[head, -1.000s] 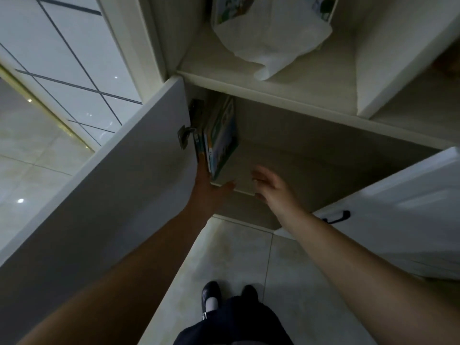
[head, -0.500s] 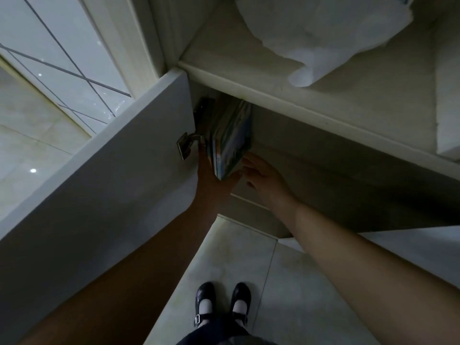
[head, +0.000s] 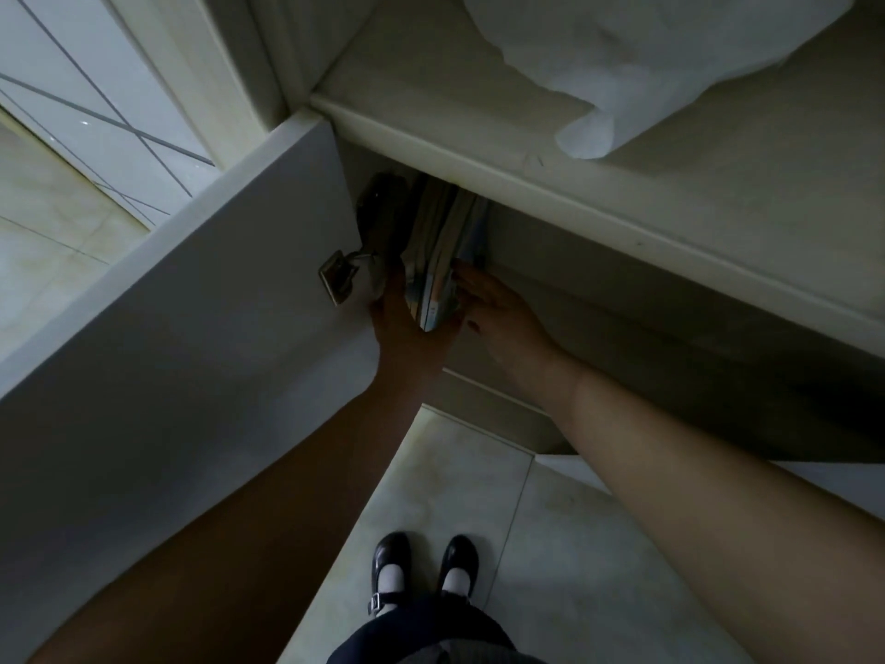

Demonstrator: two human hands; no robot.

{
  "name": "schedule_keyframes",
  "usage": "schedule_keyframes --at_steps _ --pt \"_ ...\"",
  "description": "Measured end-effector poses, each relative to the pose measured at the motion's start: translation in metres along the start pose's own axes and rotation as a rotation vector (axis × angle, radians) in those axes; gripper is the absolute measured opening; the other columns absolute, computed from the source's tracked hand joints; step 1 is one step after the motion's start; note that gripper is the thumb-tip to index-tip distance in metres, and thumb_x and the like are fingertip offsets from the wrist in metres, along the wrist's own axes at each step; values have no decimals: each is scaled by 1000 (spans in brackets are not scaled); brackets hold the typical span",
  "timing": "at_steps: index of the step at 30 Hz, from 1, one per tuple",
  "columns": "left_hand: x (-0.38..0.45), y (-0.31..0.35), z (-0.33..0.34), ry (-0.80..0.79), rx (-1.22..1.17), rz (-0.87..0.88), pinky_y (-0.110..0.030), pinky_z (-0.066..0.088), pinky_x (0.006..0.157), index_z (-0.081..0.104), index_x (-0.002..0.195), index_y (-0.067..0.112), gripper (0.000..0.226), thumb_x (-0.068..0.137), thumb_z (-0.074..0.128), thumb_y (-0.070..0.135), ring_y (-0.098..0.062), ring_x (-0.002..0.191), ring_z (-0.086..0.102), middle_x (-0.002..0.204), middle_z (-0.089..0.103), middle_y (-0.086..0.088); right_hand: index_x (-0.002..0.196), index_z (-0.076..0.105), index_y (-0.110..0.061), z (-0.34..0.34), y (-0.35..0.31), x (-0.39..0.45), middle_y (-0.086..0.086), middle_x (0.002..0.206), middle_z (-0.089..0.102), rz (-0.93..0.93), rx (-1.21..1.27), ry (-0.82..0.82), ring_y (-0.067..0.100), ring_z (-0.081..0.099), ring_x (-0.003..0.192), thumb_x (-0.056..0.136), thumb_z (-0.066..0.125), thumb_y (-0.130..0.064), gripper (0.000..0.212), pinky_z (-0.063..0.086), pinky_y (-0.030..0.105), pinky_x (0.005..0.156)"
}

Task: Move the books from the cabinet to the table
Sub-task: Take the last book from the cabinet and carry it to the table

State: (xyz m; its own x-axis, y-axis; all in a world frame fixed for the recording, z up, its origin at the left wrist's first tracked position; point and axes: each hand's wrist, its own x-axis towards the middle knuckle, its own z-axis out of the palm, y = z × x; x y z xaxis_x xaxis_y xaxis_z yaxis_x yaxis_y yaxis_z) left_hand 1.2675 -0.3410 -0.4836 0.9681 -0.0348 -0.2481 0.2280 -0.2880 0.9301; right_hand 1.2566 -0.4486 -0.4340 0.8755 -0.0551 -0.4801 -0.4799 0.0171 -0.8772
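Books point(head: 438, 261) upright in cabinet point(head: 598, 218), far left, beside open door point(head: 191, 328). Left hand point(head: 407, 328) grasps their left side and underside; right hand point(head: 498, 318) pressed flat on their right.

Two hands reach into one cabinet point(head: 622, 222): one left hand point(head: 407, 328) and one right hand point(head: 503, 323). One upright bunch of books point(head: 440, 251) stands between them; it is too dim and tightly packed to count them. One cabinet door point(head: 191, 328) with one metal hinge point(head: 339, 276) stands open. One white bag point(head: 646, 55) lies on the shelf above. Two black shoes point(head: 426, 572) stand on the floor.
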Motion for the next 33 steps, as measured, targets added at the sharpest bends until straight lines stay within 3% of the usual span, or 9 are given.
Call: schedule_keyframes --at_steps 5,8,13,18,23,27,29,31,33 --pt "8 9 8 16 18 25 -16 21 107 20 146 5 84 81 72 16 -24 141 28 152 30 -13 142 35 -14 -6 3 -1 5 149 37 -27 -10 -14 16 34 137 96 37 -1 48 31 18 97" --pt "20 5 13 40 42 38 -21 24 108 22 146 4 83 81 72 15 -25 140 30 151 32 -14 141 36 -14 -10 6 2 4 148 40 -33 -30 -14 15 37 135 97 39 -5 46 32 20 98" --pt "25 3 20 67 -18 -43 -7 28 86 32 142 11 73 81 72 15 -10 127 40 143 43 -6 142 34 -10 -14 14 8 8 147 39 -66 -68 -26 17 37 136 97 36 -1 45 32 18 102" --pt "30 -3 26 99 3 -122 -11 26 87 31 143 9 71 84 69 21 -24 133 41 146 42 -11 142 31 -9 -16 18 13 9 147 39 -75 -18 -88 17 37 135 94 35 8 51 39 4 89" --pt "31 -4 21 173 23 -53 -23 42 85 52 125 6 52 80 69 25 -23 114 57 122 60 -13 143 34 -14 -13 24 22 6 150 37 -65 -80 -104 17 34 138 94 38 3 52 27 33 115" --pt "24 1 19 191 -40 -84 -38 49 96 50 126 8 68 69 67 41 -24 114 59 124 61 -12 141 37 -23 -14 28 20 5 151 34 -63 -140 -104 19 32 138 92 40 -4 53 26 43 116" --pt "19 5 22 183 -50 -75 -41 50 94 53 115 7 50 76 71 32 -28 108 61 118 62 -13 138 41 -30 -16 30 15 4 151 34 -47 -124 -98 21 34 137 90 43 -8 53 28 44 115" --pt "14 8 21 165 -79 -73 -40 53 86 53 87 20 22 78 72 26 -24 91 63 99 63 -8 133 45 -35 -18 28 8 1 151 33 -37 -101 -83 21 33 138 90 44 -10 50 29 43 114" --pt "7 11 17 117 -121 -79 -40 55 82 52 74 29 22 77 73 26 -21 83 63 89 63 -3 135 43 -28 -20 24 -2 2 152 32 -55 -101 -69 19 30 139 93 41 -1 50 27 37 116"
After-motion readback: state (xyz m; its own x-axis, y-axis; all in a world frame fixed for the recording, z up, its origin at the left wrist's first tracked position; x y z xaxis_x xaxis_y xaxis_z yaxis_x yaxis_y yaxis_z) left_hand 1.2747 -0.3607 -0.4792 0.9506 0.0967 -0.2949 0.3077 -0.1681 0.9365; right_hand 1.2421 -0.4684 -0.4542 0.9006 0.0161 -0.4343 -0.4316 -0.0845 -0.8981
